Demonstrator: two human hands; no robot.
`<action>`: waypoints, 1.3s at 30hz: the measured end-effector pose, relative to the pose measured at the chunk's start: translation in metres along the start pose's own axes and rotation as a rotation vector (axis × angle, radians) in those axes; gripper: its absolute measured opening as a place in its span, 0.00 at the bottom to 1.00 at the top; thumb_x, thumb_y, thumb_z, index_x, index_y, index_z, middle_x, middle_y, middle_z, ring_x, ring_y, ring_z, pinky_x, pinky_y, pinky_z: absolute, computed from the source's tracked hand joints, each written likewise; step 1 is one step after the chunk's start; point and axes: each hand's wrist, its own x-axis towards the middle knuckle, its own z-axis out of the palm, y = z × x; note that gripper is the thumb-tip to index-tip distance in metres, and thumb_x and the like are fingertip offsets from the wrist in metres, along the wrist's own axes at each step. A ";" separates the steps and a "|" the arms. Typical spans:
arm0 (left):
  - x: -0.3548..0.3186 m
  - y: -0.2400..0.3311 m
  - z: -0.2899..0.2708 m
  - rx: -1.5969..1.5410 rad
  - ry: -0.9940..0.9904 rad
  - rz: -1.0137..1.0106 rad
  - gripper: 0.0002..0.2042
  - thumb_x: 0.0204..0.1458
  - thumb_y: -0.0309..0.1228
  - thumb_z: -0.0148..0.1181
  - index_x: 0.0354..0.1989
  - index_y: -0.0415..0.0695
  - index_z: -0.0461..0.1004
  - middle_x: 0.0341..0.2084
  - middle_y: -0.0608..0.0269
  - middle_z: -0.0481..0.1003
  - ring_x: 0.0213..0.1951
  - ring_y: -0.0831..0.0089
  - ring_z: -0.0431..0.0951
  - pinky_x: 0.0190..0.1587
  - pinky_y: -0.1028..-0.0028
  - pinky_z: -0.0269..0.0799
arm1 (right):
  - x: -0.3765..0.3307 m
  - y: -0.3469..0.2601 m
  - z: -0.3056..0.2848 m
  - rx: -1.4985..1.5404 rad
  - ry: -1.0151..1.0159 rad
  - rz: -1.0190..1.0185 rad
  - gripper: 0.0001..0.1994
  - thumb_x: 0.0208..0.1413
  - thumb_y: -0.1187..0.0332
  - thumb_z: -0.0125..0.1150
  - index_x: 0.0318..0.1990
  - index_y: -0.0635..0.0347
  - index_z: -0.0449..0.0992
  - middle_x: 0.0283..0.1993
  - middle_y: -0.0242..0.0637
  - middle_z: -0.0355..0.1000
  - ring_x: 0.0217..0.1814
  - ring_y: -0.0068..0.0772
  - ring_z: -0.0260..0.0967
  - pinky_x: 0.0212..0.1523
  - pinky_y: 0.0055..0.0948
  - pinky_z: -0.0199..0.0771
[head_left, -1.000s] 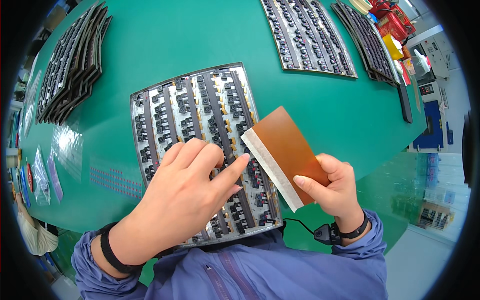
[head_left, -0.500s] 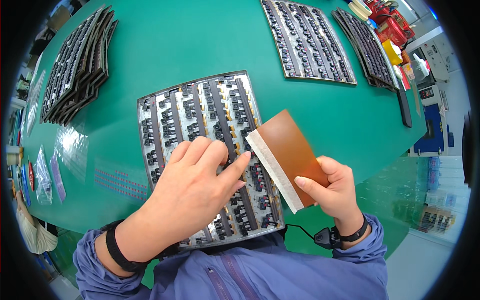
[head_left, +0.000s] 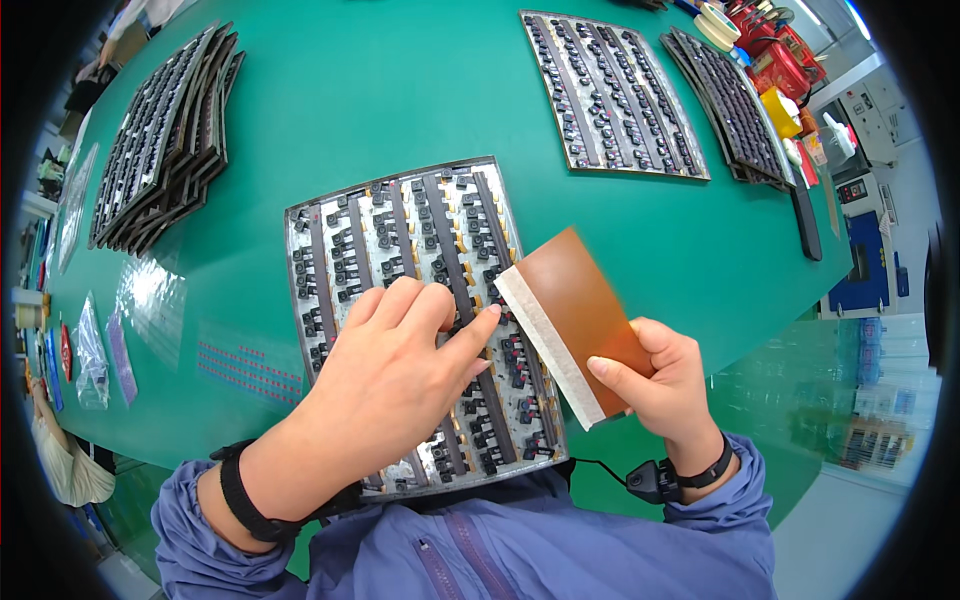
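Note:
A metal tray (head_left: 299, 262) lies before me, filled with rows of small black modules with gold-coloured tabs and long dark strips between the rows. My left hand (head_left: 388, 365) is over its middle, index finger stretched to a module and thumb apart below it; the other fingers curl. A tiny red spot shows at the index fingertip; whether it sits on the finger or the module I cannot tell. Between thumb and fingers, my right hand (head_left: 665, 378) grips a brown flat sheet (head_left: 583, 305) with a whitish strip along one edge, tilted over the tray's right side.
Stacked trays (head_left: 165, 140) stand at the far left. Another filled tray (head_left: 615, 95) lies at the back right, beside a second stack (head_left: 728, 105) and a black-handled tool (head_left: 805, 222). A clear sheet with red dots (head_left: 248, 372) lies left of my tray, near plastic bags (head_left: 92, 355).
The view has shifted slightly, so the table and trays sit a little lower in it. Both hands keep nearly the same pose, and the brown sheet stays in my right hand.

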 end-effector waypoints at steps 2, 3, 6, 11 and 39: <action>-0.001 0.000 0.001 0.007 0.024 -0.004 0.20 0.48 0.31 0.64 0.52 0.46 0.74 0.32 0.64 0.64 0.37 0.66 0.66 0.43 0.67 0.64 | 0.000 0.001 0.001 -0.012 0.006 -0.013 0.08 0.52 0.75 0.65 0.39 0.68 0.77 0.31 0.30 0.76 0.32 0.14 0.70 0.32 0.19 0.72; -0.001 0.000 0.002 0.010 0.046 -0.009 0.21 0.48 0.32 0.64 0.52 0.46 0.74 0.32 0.63 0.64 0.37 0.66 0.66 0.43 0.67 0.64 | 0.000 0.002 0.001 -0.025 0.010 -0.021 0.08 0.52 0.75 0.65 0.39 0.67 0.77 0.31 0.30 0.76 0.32 0.14 0.70 0.32 0.20 0.72; 0.000 -0.002 0.003 0.019 0.049 -0.014 0.21 0.48 0.32 0.63 0.52 0.46 0.74 0.32 0.63 0.64 0.37 0.66 0.66 0.43 0.67 0.64 | 0.001 0.000 0.003 -0.021 0.006 -0.019 0.09 0.52 0.74 0.65 0.40 0.67 0.77 0.31 0.30 0.76 0.32 0.14 0.69 0.32 0.20 0.72; 0.002 -0.004 0.004 0.025 0.041 -0.021 0.20 0.50 0.33 0.62 0.52 0.45 0.74 0.32 0.63 0.65 0.37 0.66 0.66 0.43 0.67 0.64 | 0.004 0.002 0.003 -0.045 -0.003 -0.028 0.08 0.52 0.74 0.65 0.40 0.67 0.77 0.31 0.29 0.76 0.31 0.14 0.69 0.31 0.19 0.71; -0.062 0.041 -0.053 -1.422 0.297 -0.105 0.17 0.52 0.20 0.60 0.51 0.33 0.69 0.42 0.57 0.74 0.48 0.71 0.74 0.49 0.73 0.70 | -0.072 -0.019 0.040 0.410 -0.229 -0.366 0.13 0.61 0.66 0.59 0.50 0.59 0.71 0.33 0.26 0.74 0.29 0.12 0.69 0.26 0.15 0.68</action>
